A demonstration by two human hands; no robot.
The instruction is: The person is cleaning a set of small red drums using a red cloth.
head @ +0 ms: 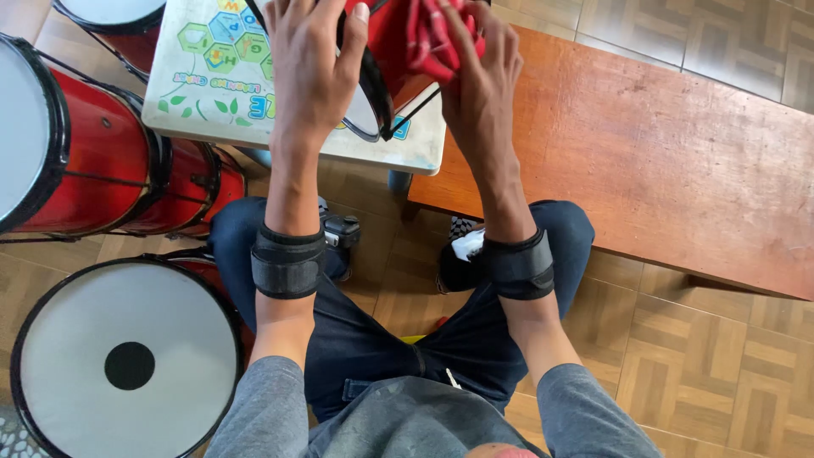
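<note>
While seated: person holds small red drum [386, 85] above white table's [297, 140] near edge.
Left hand [309, 64]: clasps drum rim.
Right hand [479, 80]: presses red cloth [424, 38] on drum.
Room: wooden bench [661, 161] right, drums [127, 356] crowd left.

Just left of the left hand's fingers [292, 34] lies a flat rectangular printed board [212, 85], cream-white with a cluster of green, blue and yellow hexagons, green leaves and coloured lettering (its far side runs under both hands).
</note>
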